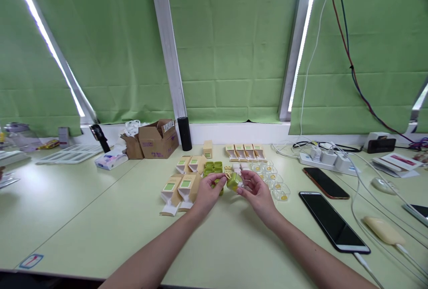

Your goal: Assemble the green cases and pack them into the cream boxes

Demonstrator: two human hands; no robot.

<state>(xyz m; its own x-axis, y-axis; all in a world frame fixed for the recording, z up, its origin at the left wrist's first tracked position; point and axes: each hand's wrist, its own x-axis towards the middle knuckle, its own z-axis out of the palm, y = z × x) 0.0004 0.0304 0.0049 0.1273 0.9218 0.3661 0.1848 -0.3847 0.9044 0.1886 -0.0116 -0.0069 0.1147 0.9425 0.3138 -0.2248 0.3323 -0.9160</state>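
Observation:
Between both hands, above the table, is a small green container (pixel 233 183) with a clear part at its right end. My left hand (pixel 213 186) is closed, its thumb and fingers pinching the container's left end, where a small yellowish piece shows. From the other side my right hand (pixel 257 193) is shut around the clear end. Just beyond them lie several green square cups (pixel 214 166), partly hidden by my left hand. Several clear plastic cups (pixel 281 192) with yellow spots inside stand to the right. Left of my left hand are opened beige cartons (pixel 171 193) with green windows.
Further beige cartons (pixel 249 151) line up behind the cups. A cardboard box (pixel 158 139) and a black cylinder (pixel 184 134) stand at the back. Phones (pixel 334 222), a power strip (pixel 327 164) and loose cables occupy the right side. White trays (pixel 70 154) lie far left.

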